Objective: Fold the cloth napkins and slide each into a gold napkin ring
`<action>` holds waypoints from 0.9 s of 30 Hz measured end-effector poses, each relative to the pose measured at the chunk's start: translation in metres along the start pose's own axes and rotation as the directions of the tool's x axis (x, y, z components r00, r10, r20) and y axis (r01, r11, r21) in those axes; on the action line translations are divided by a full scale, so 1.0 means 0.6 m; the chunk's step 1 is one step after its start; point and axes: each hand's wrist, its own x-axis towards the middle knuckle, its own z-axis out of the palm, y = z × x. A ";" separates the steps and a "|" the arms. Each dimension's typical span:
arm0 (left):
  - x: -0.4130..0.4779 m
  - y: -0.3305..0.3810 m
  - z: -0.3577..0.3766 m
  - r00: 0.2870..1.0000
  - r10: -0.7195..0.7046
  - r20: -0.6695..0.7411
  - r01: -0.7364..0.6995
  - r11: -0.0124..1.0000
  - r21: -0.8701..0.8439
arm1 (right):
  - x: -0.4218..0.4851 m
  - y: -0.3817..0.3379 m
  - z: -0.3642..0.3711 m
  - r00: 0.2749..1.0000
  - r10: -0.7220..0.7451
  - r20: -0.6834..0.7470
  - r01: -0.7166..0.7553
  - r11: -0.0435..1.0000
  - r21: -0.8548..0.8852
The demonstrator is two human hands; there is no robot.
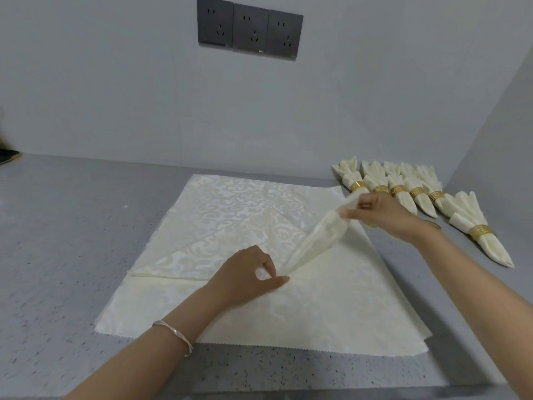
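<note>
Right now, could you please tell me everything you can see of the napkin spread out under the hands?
The napkin is a cream, damask-patterned cloth with zigzag-cut edges, lying mostly flat on the grey speckled counter, apparently on top of another like it. One part is folded over on the left. The left hand pinches it near the middle, and the right hand holds a gathered strip lifted off the surface, stretched between the two hands.

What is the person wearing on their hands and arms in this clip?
Neither the left hand nor the right hand is gloved, and no sleeves show. A slim silver bangle circles the left wrist.
</note>
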 end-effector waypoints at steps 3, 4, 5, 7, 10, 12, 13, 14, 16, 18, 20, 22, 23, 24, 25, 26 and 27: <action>0.004 -0.002 0.003 0.999 -0.032 -0.035 0.033 0.999 0.016 | 0.061 -0.026 0.058 0.999 0.007 -0.040 0.001 0.983 0.185; 0.007 -0.002 0.004 0.997 -0.041 -0.060 0.042 0.999 0.018 | 0.083 -0.032 0.081 0.999 0.022 -0.050 -0.009 0.970 0.244; 0.007 0.000 0.007 0.996 -0.053 -0.077 0.054 0.998 0.015 | 0.102 -0.027 0.101 0.997 0.042 -0.060 -0.022 0.957 0.289; 0.012 -0.001 0.010 0.990 -0.076 -0.122 0.077 0.997 0.006 | 0.136 -0.023 0.143 0.990 0.099 -0.100 -0.063 0.949 0.310; 0.022 0.000 0.013 0.980 -0.116 -0.159 0.119 0.993 0.008 | 0.169 -0.006 0.190 0.977 0.156 -0.145 -0.115 0.960 0.255; 0.029 0.000 0.015 0.977 -0.132 -0.165 0.141 0.989 0.048 | 0.180 0.006 0.207 0.975 0.174 -0.136 -0.143 0.967 0.210; 0.033 0.000 0.016 0.978 -0.133 -0.160 0.146 0.986 0.074 | 0.183 0.013 0.213 0.974 0.186 -0.126 -0.159 0.968 0.194; 0.037 0.001 0.016 0.979 -0.134 -0.153 0.150 0.984 0.099 | 0.187 0.021 0.219 0.973 0.197 -0.118 -0.175 0.969 0.176; 0.042 -0.001 0.019 0.983 -0.132 -0.131 0.149 0.980 0.134 | 0.192 0.034 0.229 0.972 0.204 -0.114 -0.186 0.971 0.148; 0.044 -0.003 0.020 0.985 -0.107 -0.132 0.127 0.980 0.151 | 0.196 0.045 0.238 0.976 0.183 -0.121 -0.167 0.977 0.134; 0.046 -0.006 0.019 0.990 -0.079 -0.112 0.101 0.974 0.203 | 0.199 0.047 0.241 0.980 0.159 -0.119 -0.144 0.982 0.122; 0.049 -0.013 0.020 0.998 -0.036 -0.043 0.047 0.957 0.285 | 0.199 0.047 0.243 0.983 0.141 -0.118 -0.128 0.986 0.109; 0.051 -0.017 0.020 1.000 -0.012 -0.003 0.013 0.944 0.330 | 0.198 0.046 0.243 0.984 0.127 -0.128 -0.115 0.988 0.101; 0.052 -0.020 0.022 0.999 0.009 0.037 -0.022 0.929 0.369 | 0.196 0.045 0.243 0.983 0.107 -0.148 -0.095 0.992 0.088; 0.052 -0.023 0.025 0.997 0.024 0.073 -0.051 0.917 0.395 | 0.191 0.042 0.240 0.981 0.080 -0.175 -0.069 0.995 0.069; 0.051 -0.026 0.029 0.994 0.032 0.107 -0.074 0.907 0.415 | 0.185 0.038 0.235 0.979 0.050 -0.199 -0.042 0.998 0.047; 0.049 -0.028 0.031 0.990 0.029 0.140 -0.087 0.898 0.432 | 0.175 0.032 0.228 0.977 0.014 -0.212 -0.009 1.000 0.026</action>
